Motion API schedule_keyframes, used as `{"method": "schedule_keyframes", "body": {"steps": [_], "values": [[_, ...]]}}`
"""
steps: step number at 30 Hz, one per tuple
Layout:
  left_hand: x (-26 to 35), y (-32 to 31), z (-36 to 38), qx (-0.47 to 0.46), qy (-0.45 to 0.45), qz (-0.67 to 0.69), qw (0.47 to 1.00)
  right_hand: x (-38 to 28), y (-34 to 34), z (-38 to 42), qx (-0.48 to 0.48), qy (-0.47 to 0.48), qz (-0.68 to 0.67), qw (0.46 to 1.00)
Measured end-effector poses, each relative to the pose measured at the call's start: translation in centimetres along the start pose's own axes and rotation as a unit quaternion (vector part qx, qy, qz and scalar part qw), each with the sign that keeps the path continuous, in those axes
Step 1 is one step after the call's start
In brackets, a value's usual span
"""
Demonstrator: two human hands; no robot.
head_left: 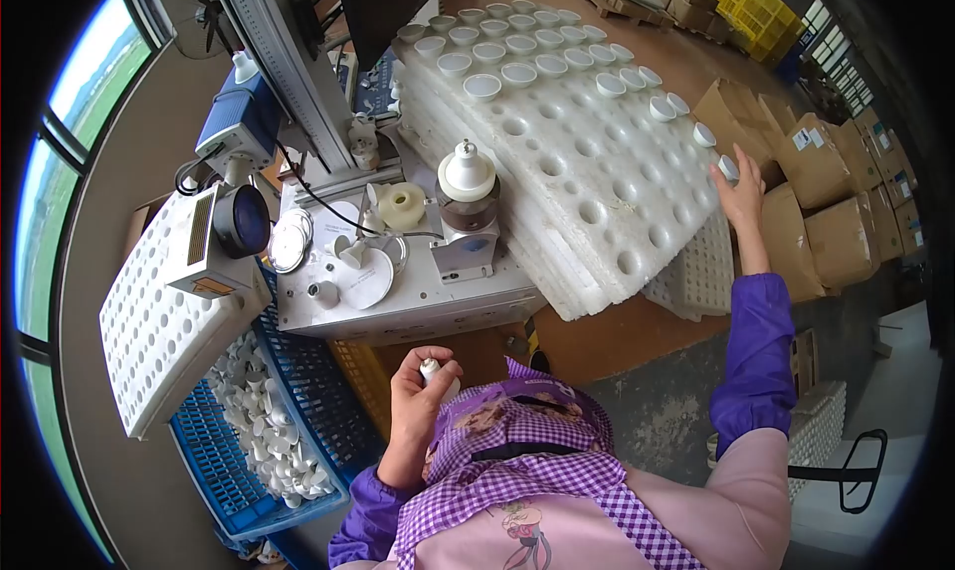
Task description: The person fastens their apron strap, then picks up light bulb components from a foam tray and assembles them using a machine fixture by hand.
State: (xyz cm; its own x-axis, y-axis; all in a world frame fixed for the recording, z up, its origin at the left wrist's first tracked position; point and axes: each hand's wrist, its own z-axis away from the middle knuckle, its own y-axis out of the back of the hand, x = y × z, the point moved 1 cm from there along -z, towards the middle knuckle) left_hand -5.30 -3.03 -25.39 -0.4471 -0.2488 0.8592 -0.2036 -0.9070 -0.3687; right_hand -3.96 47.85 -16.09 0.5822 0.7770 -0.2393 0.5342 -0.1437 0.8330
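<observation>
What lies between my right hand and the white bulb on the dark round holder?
Between the right hand and the bulb, the head view shows the perforated foam tray, its holes there empty.

On the right we saw cardboard boxes (846,232) stacked together, some bearing white labels (802,139). Farther back we made out yellow crates (761,18) piled near a barred window (834,65), beyond a wooden pallet (619,4). On our left, a dark-bladed fan (207,16) stood near a wide window (38,212) showing greenery (120,71).
</observation>
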Motion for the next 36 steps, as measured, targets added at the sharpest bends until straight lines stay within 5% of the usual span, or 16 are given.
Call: {"method": "schedule_keyframes", "body": {"steps": [4, 7, 12, 14, 18, 22, 29, 36], "values": [[5.1, -3.0, -3.2, 0.034, -0.113, -0.166, 0.979, 3.9, -3.2, -4.7, -0.142, -0.014, 0.006, 0.990], [9.4, -5.3, -6.8, 0.076, -0.342, -0.348, 0.869, 6.1, -4.1, -6.7, -0.175, 0.027, -0.078, 0.981], [13.9, -9.0, -11.4, 0.118, -0.388, -0.484, 0.775, 3.9, 1.5, -7.2, -0.197, 0.026, -0.055, 0.978], [14.8, -9.8, -12.6, 0.116, -0.370, -0.524, 0.758, 0.7, 3.2, -6.2, -0.188, -0.012, -0.296, 0.936], [14.7, -10.4, -14.6, 0.064, -0.345, -0.528, 0.773, -7.5, 3.1, -1.1, -0.230, 0.031, -0.566, 0.791], [14.6, -10.7, -14.8, 0.024, -0.323, -0.525, 0.787, -10.9, 0.0, 1.4, -0.251, 0.077, -0.606, 0.751], [14.5, -9.3, -12.4, 0.027, -0.365, -0.411, 0.835, -11.0, -0.3, 2.2, -0.141, 0.237, -0.331, 0.902], [9.1, -6.3, -5.4, -0.034, -0.247, -0.214, 0.944, -12.9, 1.9, 0.2, -0.230, 0.282, -0.177, 0.915]]}}
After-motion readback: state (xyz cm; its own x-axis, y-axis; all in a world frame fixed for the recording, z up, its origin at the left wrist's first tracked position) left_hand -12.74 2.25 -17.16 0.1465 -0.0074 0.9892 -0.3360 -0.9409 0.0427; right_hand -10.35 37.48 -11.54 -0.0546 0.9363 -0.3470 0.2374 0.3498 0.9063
